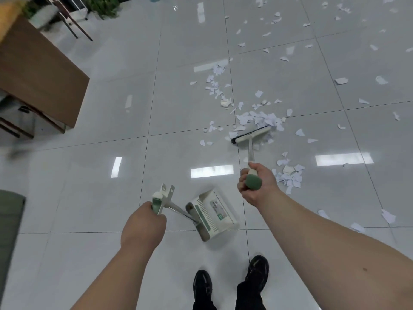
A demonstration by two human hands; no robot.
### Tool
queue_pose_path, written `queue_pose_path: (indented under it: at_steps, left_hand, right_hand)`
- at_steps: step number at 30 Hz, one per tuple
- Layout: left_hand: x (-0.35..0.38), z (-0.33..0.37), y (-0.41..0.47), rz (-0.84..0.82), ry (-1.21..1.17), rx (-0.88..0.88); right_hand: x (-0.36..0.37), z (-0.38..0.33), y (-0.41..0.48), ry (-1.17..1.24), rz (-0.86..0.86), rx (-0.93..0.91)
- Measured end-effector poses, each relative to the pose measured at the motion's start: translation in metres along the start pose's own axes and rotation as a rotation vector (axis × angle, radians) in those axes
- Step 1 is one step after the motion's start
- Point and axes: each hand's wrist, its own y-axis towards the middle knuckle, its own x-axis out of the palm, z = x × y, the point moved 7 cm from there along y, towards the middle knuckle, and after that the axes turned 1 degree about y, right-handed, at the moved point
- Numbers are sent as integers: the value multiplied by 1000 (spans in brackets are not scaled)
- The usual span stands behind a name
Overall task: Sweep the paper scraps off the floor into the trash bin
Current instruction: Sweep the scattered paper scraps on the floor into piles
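1. Right hand (pixel 254 182) is wrapped around the green grip at the top of the broom (pixel 251 134). Left hand (pixel 144 222) is curled around the top of the dustpan (pixel 212 213) handle.
2. Broom head is on the floor (pixel 111 130) at 1 o'clock from the shoes (pixel 202 285), bristles touching a gathered heap of paper scraps (pixel 259 118). A smaller heap lies at 2 o'clock, and loose scraps spread from 12 to 2.
3. Dustpan is low at 12 o'clock, apart from both heaps. Whether it touches the floor is unclear.
4. Judgement: the scraps are very light, thin and limp. They should slide easily on glossy tile but may flutter or slip under the bristles, so use short, low strokes. Gather by broom, not fingers.
5. Trash bin: not identifiable in view.
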Motion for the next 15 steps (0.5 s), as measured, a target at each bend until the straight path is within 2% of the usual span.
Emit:
queue_pose_path:
  at_steps: [7, 15]
  left_hand:
    - [-11, 59, -9, -23, 1, 132]
    - [-16, 151, -10, -18, 134, 415]
  right_hand:
    - [-42, -47, -96, -290, 108, -88]
    - [-111, -77, -169, -586, 335, -213]
